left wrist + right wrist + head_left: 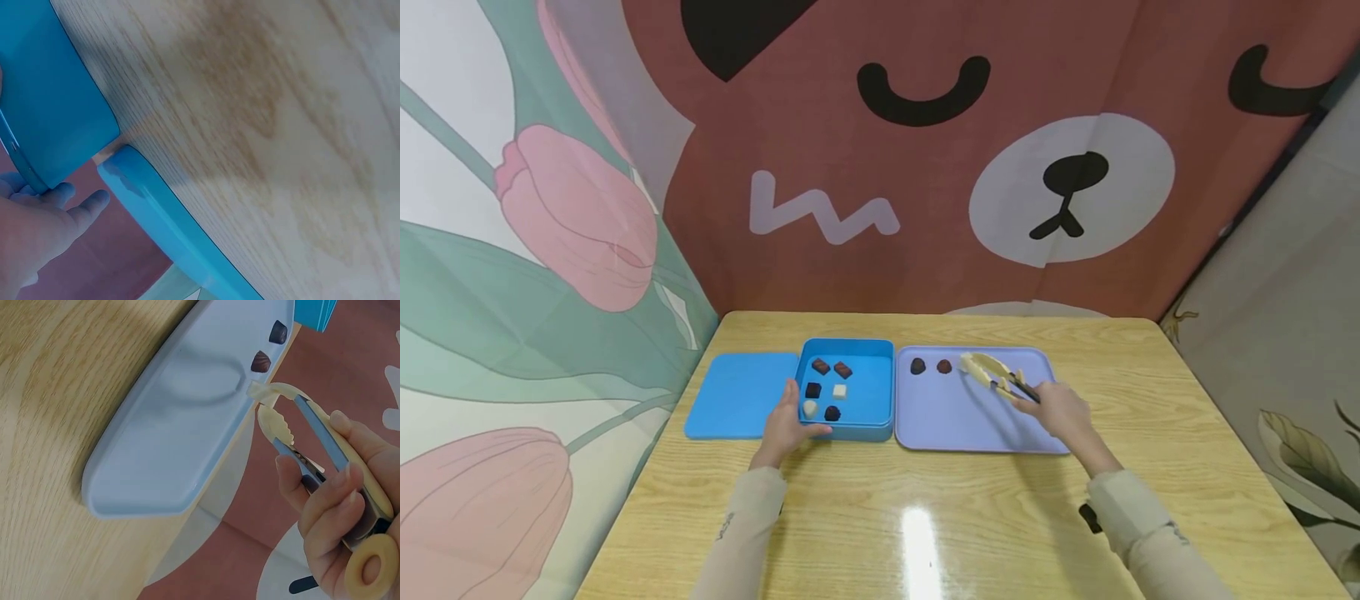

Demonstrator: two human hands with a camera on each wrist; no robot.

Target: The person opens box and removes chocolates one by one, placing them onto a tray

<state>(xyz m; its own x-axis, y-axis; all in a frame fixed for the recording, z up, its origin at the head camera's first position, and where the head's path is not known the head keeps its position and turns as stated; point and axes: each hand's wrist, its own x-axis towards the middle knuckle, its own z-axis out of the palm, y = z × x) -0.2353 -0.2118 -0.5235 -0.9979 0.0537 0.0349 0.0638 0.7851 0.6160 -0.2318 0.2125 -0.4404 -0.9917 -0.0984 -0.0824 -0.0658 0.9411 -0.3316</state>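
Observation:
My left hand [784, 429] rests against the near left corner of a blue box [880, 383], its thumb along the front and its fingers along the left side. In the box lie several chocolates, among them a white square [839, 392] and a dark square [812, 390]. Over the back of a lilac tray [925, 425], my right hand [1062, 410] grips cream-tipped tongs [988, 373]. The right wrist view shows a white chocolate [261, 393] at their tips. Left of it on the tray are a reddish-brown chocolate [944, 367] and a dark one [917, 366].
A blue lid [741, 396] lies flat on the wooden table [850, 500], left of the box. The tray stands close along the box's right side. Behind the table's back edge hangs a cloth [820, 275] with a bear print.

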